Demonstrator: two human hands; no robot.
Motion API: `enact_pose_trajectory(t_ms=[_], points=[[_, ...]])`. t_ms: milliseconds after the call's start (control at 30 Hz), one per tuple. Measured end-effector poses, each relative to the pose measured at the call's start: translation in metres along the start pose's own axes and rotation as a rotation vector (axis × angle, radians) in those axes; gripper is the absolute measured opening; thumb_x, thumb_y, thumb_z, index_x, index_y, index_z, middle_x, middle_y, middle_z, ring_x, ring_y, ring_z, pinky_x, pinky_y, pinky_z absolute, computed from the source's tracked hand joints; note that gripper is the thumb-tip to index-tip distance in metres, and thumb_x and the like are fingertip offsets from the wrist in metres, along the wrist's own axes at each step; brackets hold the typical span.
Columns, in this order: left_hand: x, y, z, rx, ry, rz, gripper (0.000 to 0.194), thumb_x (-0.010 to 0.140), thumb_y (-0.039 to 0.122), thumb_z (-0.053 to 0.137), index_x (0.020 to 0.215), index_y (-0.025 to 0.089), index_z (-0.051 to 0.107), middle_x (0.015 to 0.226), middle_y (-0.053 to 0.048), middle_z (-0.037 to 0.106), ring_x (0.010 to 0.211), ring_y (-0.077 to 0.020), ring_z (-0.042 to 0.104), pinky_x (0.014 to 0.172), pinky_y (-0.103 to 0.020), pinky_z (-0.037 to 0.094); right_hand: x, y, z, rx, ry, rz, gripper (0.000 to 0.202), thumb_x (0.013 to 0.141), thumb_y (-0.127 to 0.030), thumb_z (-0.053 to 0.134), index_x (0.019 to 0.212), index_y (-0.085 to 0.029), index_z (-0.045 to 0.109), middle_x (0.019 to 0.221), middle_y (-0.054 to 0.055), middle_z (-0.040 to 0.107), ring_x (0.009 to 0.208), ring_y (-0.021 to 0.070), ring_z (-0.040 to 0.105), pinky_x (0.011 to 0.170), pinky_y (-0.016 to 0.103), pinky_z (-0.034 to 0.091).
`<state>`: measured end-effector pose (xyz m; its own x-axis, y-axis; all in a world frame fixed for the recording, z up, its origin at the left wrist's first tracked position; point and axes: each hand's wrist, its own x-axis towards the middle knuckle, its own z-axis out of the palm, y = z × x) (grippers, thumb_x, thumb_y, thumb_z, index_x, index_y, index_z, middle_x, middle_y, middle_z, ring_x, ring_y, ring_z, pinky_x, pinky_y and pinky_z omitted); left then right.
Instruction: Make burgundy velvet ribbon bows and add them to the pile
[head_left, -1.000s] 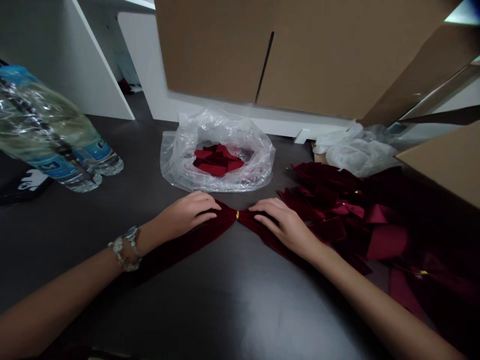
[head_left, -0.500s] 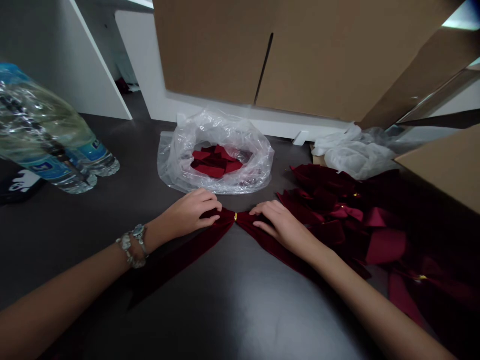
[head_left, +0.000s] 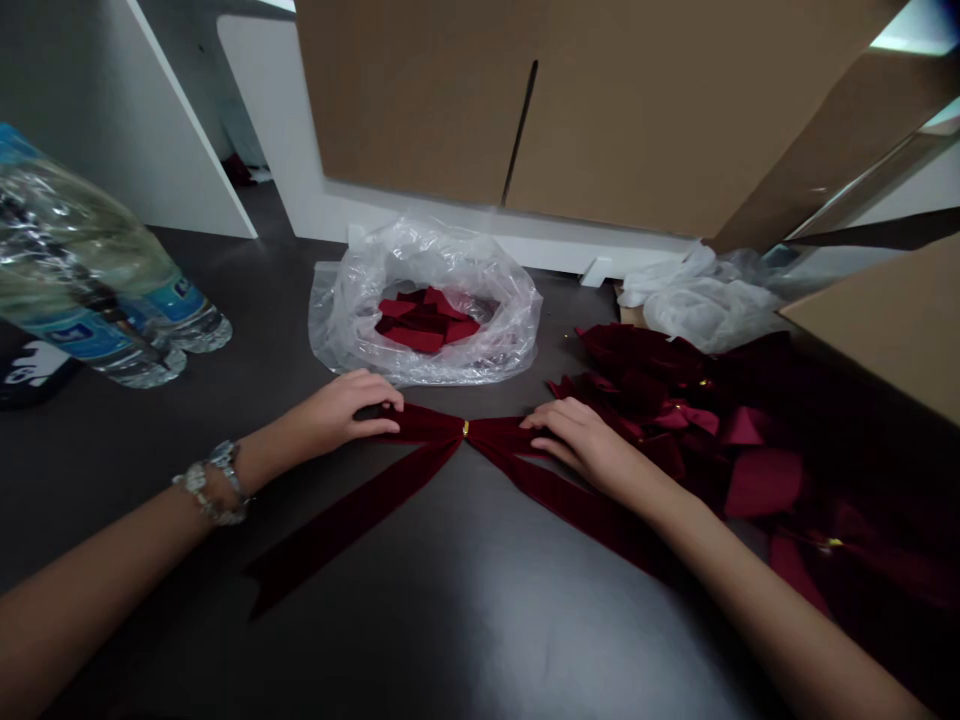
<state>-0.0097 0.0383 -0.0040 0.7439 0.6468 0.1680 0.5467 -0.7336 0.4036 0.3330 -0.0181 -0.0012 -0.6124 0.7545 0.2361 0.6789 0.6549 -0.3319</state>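
Note:
A dark red velvet bow (head_left: pixel 431 425) with a gold tie at its centre lies on the dark table, both tails slanting down and outward. My left hand (head_left: pixel 349 410), with bracelets at the wrist, holds the outer end of the left loop between thumb and fingers. On the other side, the right loop is gripped by my right hand (head_left: pixel 574 435), its fingertips over the velvet. Part of the right tail runs under my right forearm.
Beyond the bow stands a clear plastic bag (head_left: pixel 337 320) holding red pieces (head_left: pixel 427 320). A pile of red bows (head_left: pixel 765 480) spreads at the right, near crumpled plastic (head_left: pixel 697 300). Wrapped water bottles (head_left: pixel 97 270) are at the left; a cardboard sheet (head_left: pixel 600 110) rises behind.
My hands have moved apart along the bow, the left one leftward and the right one slightly rightward. More of both loops shows, stretched flat beside the gold tie.

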Motion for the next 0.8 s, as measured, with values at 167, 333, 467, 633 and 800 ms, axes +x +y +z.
enact_pose_trajectory(t_ms=[167,333,467,633,800], points=[[-0.004,-0.002,0.001,0.04,0.005,-0.036,0.025,0.089,0.045,0.053,0.09,0.022,0.062,0.089,-0.001,0.065,0.087,-0.0184,0.055,0.08,-0.031,0.037,-0.003,0.002,0.004,-0.047,0.077,0.028,0.015,0.094,-0.025,0.047,0.099,-0.018,0.06,0.095,0.009,0.066,0.091,0.0213,0.061,0.083,0.038,0.049],[-0.007,0.001,-0.004,0.007,0.023,-0.003,0.025,0.091,0.043,0.051,0.093,0.021,0.064,0.092,-0.002,0.068,0.087,-0.0168,0.058,0.08,-0.028,0.041,-0.009,0.005,-0.001,0.007,0.063,0.039,0.019,0.092,-0.028,0.052,0.105,-0.021,0.063,0.103,0.007,0.068,0.099,0.0208,0.062,0.088,0.036,0.049],[-0.013,-0.001,-0.009,-0.052,0.027,0.021,0.025,0.092,0.039,0.05,0.099,0.022,0.067,0.097,-0.003,0.07,0.092,-0.0164,0.06,0.085,-0.028,0.044,-0.015,0.007,-0.005,0.017,0.076,0.097,0.022,0.091,-0.028,0.053,0.109,-0.024,0.064,0.106,0.005,0.07,0.102,0.0211,0.062,0.092,0.04,0.047],[-0.017,-0.003,-0.009,-0.089,0.093,0.022,0.024,0.089,0.039,0.055,0.099,0.024,0.071,0.094,-0.003,0.071,0.089,-0.0162,0.063,0.08,-0.026,0.048,-0.014,0.006,-0.002,0.141,0.148,0.178,0.017,0.089,-0.034,0.057,0.094,-0.023,0.068,0.094,0.005,0.072,0.09,0.0212,0.066,0.084,0.038,0.05],[-0.019,0.001,-0.008,-0.1,0.126,0.0,0.027,0.092,0.039,0.051,0.1,0.025,0.073,0.085,-0.003,0.07,0.076,-0.0139,0.063,0.07,-0.023,0.049,-0.012,0.005,-0.002,0.262,0.203,0.305,0.024,0.084,-0.043,0.062,0.078,-0.02,0.067,0.084,0.006,0.072,0.078,0.0211,0.067,0.074,0.034,0.053]])
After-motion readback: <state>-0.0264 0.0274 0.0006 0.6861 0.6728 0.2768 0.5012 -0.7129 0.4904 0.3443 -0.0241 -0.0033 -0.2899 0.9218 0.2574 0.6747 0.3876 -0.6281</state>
